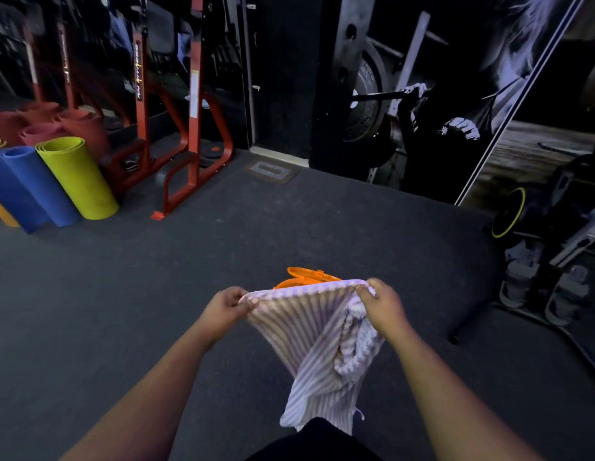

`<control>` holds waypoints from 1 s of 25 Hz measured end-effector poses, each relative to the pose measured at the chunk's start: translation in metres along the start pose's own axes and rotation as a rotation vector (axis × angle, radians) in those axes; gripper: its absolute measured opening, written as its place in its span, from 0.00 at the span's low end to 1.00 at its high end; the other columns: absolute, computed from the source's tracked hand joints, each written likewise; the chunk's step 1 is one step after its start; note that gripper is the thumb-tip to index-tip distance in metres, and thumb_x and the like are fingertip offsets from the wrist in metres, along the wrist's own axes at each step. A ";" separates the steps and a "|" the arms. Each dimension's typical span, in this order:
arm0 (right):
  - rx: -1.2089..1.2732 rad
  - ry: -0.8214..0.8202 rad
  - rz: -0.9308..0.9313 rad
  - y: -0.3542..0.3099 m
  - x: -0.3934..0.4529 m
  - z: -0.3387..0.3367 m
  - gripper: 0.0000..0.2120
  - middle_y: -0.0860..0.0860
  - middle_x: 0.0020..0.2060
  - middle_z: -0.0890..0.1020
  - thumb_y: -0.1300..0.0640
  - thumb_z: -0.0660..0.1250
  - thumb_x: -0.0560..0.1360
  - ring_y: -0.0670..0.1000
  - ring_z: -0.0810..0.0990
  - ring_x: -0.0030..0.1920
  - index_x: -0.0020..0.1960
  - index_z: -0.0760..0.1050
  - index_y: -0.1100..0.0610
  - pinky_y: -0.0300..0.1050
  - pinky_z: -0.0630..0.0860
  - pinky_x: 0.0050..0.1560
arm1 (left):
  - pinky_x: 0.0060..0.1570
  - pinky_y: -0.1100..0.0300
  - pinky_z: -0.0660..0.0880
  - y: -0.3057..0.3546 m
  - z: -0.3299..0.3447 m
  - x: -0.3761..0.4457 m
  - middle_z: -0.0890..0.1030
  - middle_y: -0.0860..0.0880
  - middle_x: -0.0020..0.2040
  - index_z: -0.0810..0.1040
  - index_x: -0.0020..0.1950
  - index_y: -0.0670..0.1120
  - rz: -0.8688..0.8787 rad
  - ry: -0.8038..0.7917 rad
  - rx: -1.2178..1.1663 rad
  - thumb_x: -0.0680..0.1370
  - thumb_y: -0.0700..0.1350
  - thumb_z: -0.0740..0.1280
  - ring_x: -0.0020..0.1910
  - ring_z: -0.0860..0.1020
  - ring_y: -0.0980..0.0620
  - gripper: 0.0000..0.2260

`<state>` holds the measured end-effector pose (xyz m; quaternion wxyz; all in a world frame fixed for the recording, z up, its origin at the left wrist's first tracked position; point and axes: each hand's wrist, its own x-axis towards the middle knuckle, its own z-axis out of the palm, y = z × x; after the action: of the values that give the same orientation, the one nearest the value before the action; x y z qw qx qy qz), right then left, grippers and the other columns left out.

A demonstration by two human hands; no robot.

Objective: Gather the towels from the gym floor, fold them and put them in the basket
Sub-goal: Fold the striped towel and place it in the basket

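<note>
A striped towel [309, 341] is held up in the air above the dark gym floor [156, 294], stretched between both hands. Its top edge is pulled nearly taut from one hand to the other, and the rest of the cloth hangs down and narrows toward the bottom, where its lower end is seen just above a dark garment at the bottom edge of the view.

The left hand [228, 306] is closed on the towel's upper left corner, the cloth pinched between thumb and curled fingers. The right hand [380, 302] is closed on the upper right corner in the same manner, and a bunched fold of the towel is gathered just below it, along the inner side of the right wrist. Both forearms are extended forward from the bottom corners of the view.

An orange basket [307, 277] is seen on the floor just beyond the towel's top edge, between the two hands; only its rim and a part of its upper side show, the rest being hidden by the cloth.

Toward the far left edge of the floor, rolled mats are stood together: a blue mat [26, 188] and a yellow-green mat [78, 178] in front, reddish ones behind. A red metal rack [193, 128] is placed just beside them. A wall mural [439, 94] is seen at the far edge of the floor, and gym equipment with a yellow-rimmed wheel [510, 212] is placed along the right edge.
</note>
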<state>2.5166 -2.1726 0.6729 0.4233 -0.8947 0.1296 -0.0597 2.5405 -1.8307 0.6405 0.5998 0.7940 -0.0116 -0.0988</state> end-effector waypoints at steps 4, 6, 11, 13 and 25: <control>0.282 0.112 0.171 0.010 0.003 0.001 0.08 0.50 0.48 0.80 0.54 0.71 0.79 0.50 0.77 0.50 0.53 0.76 0.57 0.44 0.71 0.48 | 0.32 0.60 0.77 0.009 0.033 -0.004 0.83 0.46 0.36 0.81 0.46 0.40 -0.136 0.145 -0.492 0.78 0.45 0.73 0.33 0.78 0.51 0.08; 0.463 0.069 0.224 0.012 0.001 0.005 0.06 0.51 0.49 0.82 0.55 0.72 0.78 0.50 0.79 0.50 0.52 0.78 0.55 0.45 0.75 0.50 | 0.33 0.58 0.79 0.014 0.051 -0.004 0.84 0.43 0.38 0.81 0.46 0.39 -0.191 0.156 -0.556 0.81 0.41 0.69 0.35 0.81 0.48 0.06; 0.756 -0.241 0.182 -0.012 -0.018 0.006 0.08 0.57 0.50 0.87 0.64 0.67 0.80 0.51 0.84 0.47 0.55 0.83 0.57 0.44 0.79 0.45 | 0.49 0.50 0.78 0.033 0.083 -0.009 0.84 0.36 0.50 0.79 0.57 0.32 -0.102 -0.026 -0.488 0.84 0.41 0.65 0.47 0.82 0.43 0.11; 0.814 -0.393 0.234 -0.021 -0.023 0.004 0.14 0.59 0.50 0.86 0.65 0.60 0.81 0.53 0.84 0.44 0.60 0.82 0.58 0.46 0.80 0.43 | 0.46 0.52 0.78 0.040 0.091 -0.012 0.86 0.39 0.50 0.79 0.57 0.38 -0.068 -0.038 -0.454 0.84 0.42 0.64 0.46 0.83 0.46 0.08; 0.492 -0.253 0.043 -0.034 -0.039 0.045 0.10 0.56 0.42 0.86 0.64 0.77 0.72 0.50 0.84 0.40 0.52 0.81 0.56 0.47 0.81 0.38 | 0.32 0.57 0.80 0.053 0.125 -0.033 0.83 0.35 0.39 0.77 0.52 0.29 -0.166 0.040 -0.599 0.81 0.36 0.69 0.32 0.84 0.48 0.09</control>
<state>2.4954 -2.1074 0.6712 0.6417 -0.7625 0.0762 0.0319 2.4917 -1.9597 0.6630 0.7969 0.5821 0.0947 -0.1307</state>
